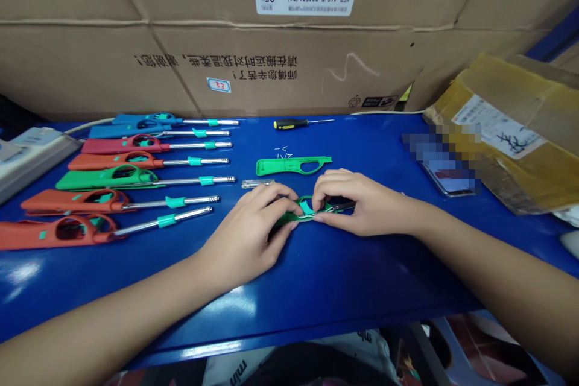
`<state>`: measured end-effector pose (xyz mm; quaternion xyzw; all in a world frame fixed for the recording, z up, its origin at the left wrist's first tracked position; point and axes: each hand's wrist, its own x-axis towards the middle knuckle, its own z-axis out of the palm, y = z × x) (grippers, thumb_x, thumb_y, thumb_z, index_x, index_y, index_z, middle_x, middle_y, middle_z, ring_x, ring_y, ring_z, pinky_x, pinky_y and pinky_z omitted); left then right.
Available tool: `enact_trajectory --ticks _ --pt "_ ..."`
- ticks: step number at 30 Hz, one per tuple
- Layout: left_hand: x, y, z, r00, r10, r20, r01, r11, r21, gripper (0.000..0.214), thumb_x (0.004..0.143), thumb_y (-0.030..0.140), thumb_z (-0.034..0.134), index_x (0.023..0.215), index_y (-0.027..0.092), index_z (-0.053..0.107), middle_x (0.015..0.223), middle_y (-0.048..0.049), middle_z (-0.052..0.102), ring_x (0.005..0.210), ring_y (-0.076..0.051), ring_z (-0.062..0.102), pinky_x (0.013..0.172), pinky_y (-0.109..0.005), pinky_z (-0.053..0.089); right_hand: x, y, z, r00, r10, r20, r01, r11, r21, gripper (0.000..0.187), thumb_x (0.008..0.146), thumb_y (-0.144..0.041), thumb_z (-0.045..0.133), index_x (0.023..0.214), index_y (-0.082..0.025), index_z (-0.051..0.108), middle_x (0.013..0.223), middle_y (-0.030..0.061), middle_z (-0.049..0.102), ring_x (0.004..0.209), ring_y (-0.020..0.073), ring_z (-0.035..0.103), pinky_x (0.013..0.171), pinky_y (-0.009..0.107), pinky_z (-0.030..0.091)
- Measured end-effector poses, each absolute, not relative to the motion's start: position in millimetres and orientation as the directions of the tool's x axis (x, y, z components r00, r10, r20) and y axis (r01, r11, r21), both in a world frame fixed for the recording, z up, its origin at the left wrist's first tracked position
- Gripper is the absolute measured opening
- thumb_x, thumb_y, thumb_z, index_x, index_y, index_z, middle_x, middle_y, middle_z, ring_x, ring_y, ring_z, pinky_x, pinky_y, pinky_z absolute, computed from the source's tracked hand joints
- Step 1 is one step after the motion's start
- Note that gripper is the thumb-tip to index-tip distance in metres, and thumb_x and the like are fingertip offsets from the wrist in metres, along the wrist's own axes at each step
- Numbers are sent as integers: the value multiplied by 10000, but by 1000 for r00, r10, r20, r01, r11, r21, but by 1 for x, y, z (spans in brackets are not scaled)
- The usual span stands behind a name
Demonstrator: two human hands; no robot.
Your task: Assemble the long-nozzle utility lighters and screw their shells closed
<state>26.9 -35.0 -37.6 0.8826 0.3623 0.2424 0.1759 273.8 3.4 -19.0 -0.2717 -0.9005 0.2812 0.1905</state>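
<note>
Nearest the viewer, both forearms lie across the front edge of the blue table (pixel 316 289) and meet at its middle.

Left hand (pixel 251 226): fingers curled, thumb and fingertips pinched on the left end of the green lighter body (pixel 304 210). The hand covers most of that end.

Right hand (pixel 362 205): fingers bent and closed on the right end of the same body, with the fingertips pressing down by the teal trigger (pixel 307 207). A dark part sticks out under the fingers; what it is cannot be told.

The green lighter body lies flat on the table between the two hands, at the centre of the work surface and held from both sides.

Just beyond the hands:
- a small metal part (pixel 257 183) on the table, close to the left hand's knuckles;
- a loose green shell half (pixel 292 165), lying flat with its long side across the table;
- a few tiny white bits (pixel 283 152) just behind the shell.

Left of the work area, seven finished lighters (pixel 108 178) lie in a row, handles to the left and metal tubes pointing right, each with a teal collar. From front to back they are three orange with one green among them, then one red and two blue. A white power strip (pixel 31 151) sits at the far left edge.

Further back, a screwdriver (pixel 294 123) with a black and yellow handle lies near the rear of the table. On the right, a phone (pixel 447 178) lies flat, partly blurred, beside a taped parcel (pixel 511 145). Large cardboard boxes (pixel 217 54) close off the back.
</note>
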Motion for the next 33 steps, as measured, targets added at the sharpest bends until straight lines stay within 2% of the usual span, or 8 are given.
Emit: enact_trajectory --ticks 14,19,25,33 --pt "29 -37 -35 613 743 270 562 -650 512 147 934 157 564 1057 201 630 1211 -82 587 1145 -237 569 1010 -428 484 273 4 -21 -757 629 180 387 652 -652 85 910 -245 693 883 -197 628 887 -1 675 866 142 594 818 290 439" --pt "28 -37 -34 617 744 255 562 -644 518 145 933 151 558 1053 201 623 1206 -84 587 1131 -238 570 1001 -443 487 274 3 -20 -768 619 168 396 664 -635 8 930 -203 632 929 -204 641 925 -2 694 905 146 606 867 307 415" --pt "28 -37 -34 623 728 285 542 -665 514 189 943 150 552 1103 203 639 1214 -88 592 1136 -240 572 1007 -439 489 274 1 -19 -763 624 169 417 675 -609 56 955 -241 613 925 -212 652 945 -2 721 921 154 624 915 335 387" --pt "27 -37 -34 633 722 278 545 -672 502 164 944 146 553 1062 197 655 1209 -89 600 1120 -240 579 996 -439 494 274 2 -19 -769 617 165 424 687 -590 54 946 -235 617 967 -202 655 967 2 733 933 152 640 933 334 381"
